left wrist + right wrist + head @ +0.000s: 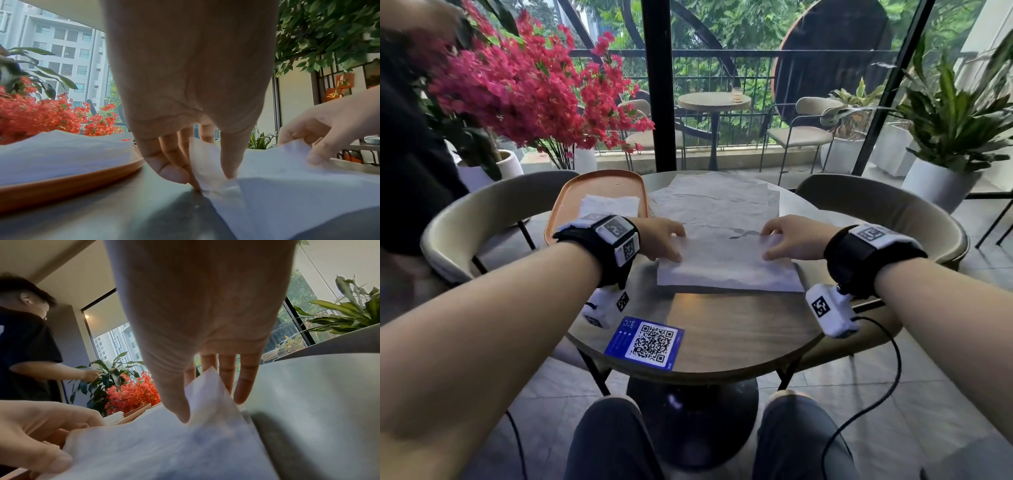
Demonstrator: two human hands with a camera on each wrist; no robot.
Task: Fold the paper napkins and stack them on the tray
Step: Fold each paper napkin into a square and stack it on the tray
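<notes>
Napkin (726,262) on the surface beside the tray (558,209), mid-fold: left hand (662,240) and right hand (789,240) each pinch a far corner; next I'd match edges, then crease.

**Napkin mid-fold, stack waiting on the tray**

A white paper napkin (729,263) lies on the round table, its far edge lifted at both corners. Beyond it spread unfolded napkins (715,202), overlapping and creased. Folded napkins (609,205) sit stacked on the orange tray (561,205), at the table's left.
</notes>
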